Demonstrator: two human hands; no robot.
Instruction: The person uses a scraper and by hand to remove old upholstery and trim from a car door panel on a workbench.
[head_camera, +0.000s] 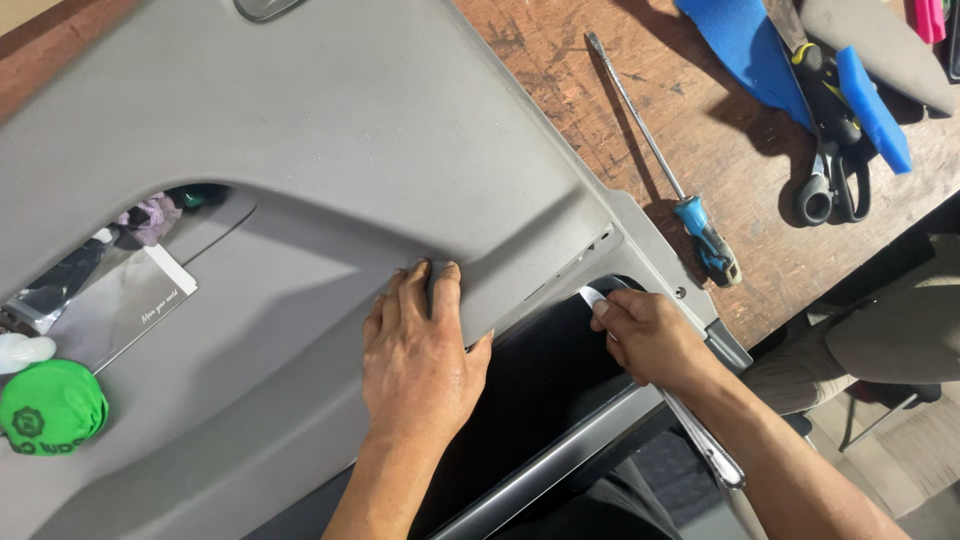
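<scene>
Left hand (420, 350) lay flat, pressing grey door panel (300, 140); right hand (645, 335) pinched a thin tool (700, 440) — slippage might scratch the trim.

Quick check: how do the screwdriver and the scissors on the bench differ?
The screwdriver is long and thin, with a bare metal shaft and a blue and black handle; the scissors are shorter and broader, with black loop handles. The screwdriver lies alone on bare wood; the scissors lie partly on blue foam. Neither is in a hand.
</scene>
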